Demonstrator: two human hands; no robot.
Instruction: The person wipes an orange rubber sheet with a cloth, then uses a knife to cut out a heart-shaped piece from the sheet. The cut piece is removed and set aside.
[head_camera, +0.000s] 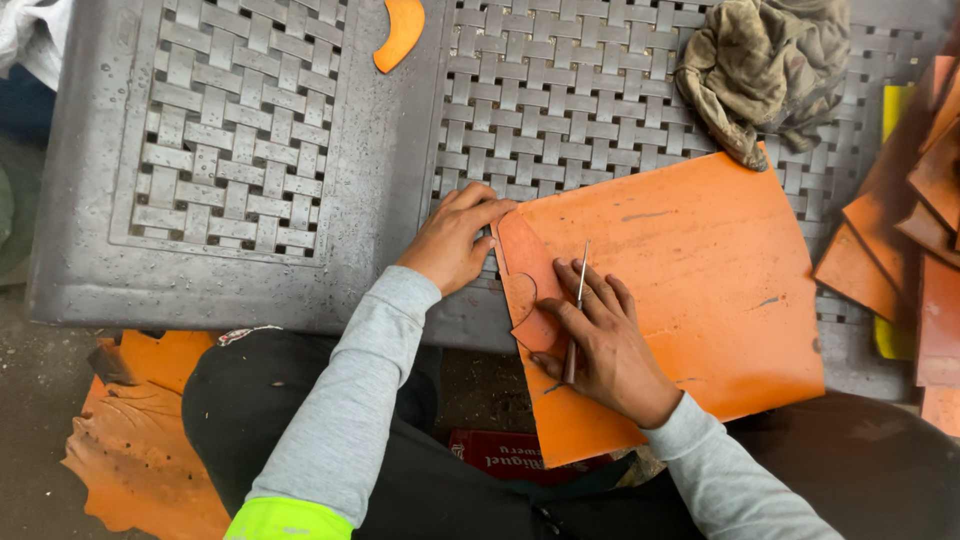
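from the head view, a big orange sheet (690, 290) lies on the grey woven table (240, 150), right in front of the person, and a small curved pattern piece (527, 290) sits on the sheet's left edge with its long side running up and away from the body. the left hand (452, 240) lies flat with fingers half spread, pressing on the top of the pattern piece and holding nothing, while the right hand (600, 345) is curled around a thin metal tool (577, 310) that points up along the piece's right edge. the tool tip seems to touch the sheet, but it is too small to be sure; a dirty rag (770, 65) and more orange pieces (920, 230) lie off to the right.
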